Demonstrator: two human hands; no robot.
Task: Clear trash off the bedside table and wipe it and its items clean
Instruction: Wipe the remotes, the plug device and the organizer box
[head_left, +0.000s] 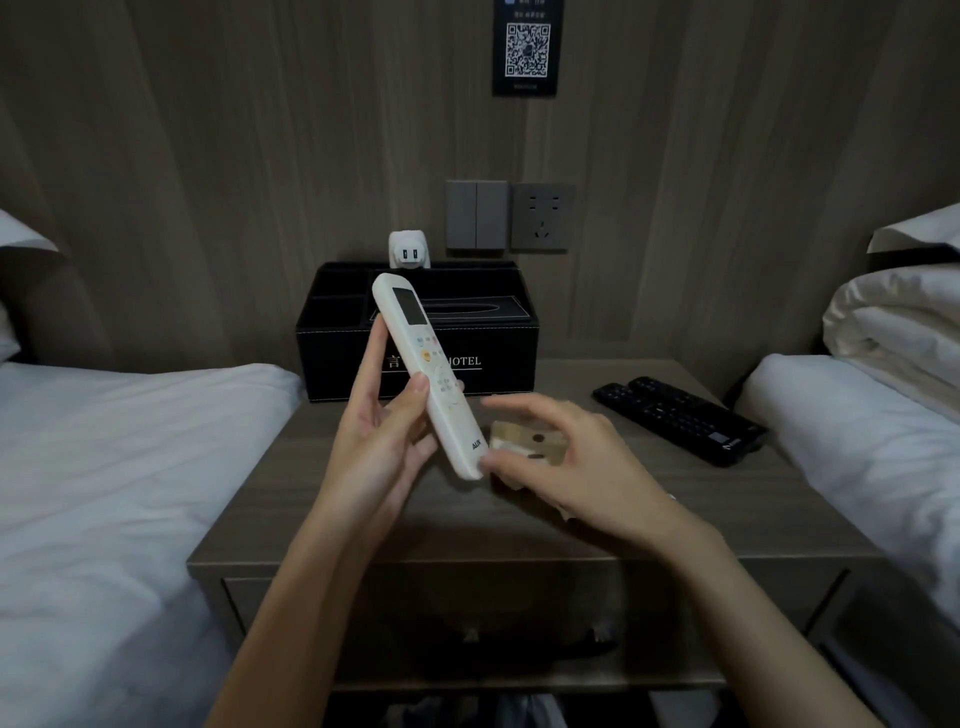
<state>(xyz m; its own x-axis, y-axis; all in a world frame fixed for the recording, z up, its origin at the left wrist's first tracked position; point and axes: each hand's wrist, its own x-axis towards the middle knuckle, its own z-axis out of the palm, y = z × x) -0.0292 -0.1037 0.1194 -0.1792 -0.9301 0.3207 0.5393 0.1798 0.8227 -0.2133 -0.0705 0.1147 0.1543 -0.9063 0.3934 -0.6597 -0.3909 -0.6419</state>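
My left hand (382, 436) grips a white air-conditioner remote (423, 364), raised above the wooden bedside table (649, 514) with its screen end pointing up and away. Just right of the remote's lower end, my right hand (563, 457) hovers with curled fingers around a small tan, cloth-like object (524, 439). Its thumb is at the remote's bottom tip. How that object is held is partly hidden by the fingers.
A black hotel tissue-box organiser (498, 343) stands at the back of the table, a white charger (409, 250) behind it. Two black remotes (680, 418) lie at the right. White beds (104, 467) flank the table. Wall switches and a socket (543, 217) are above.
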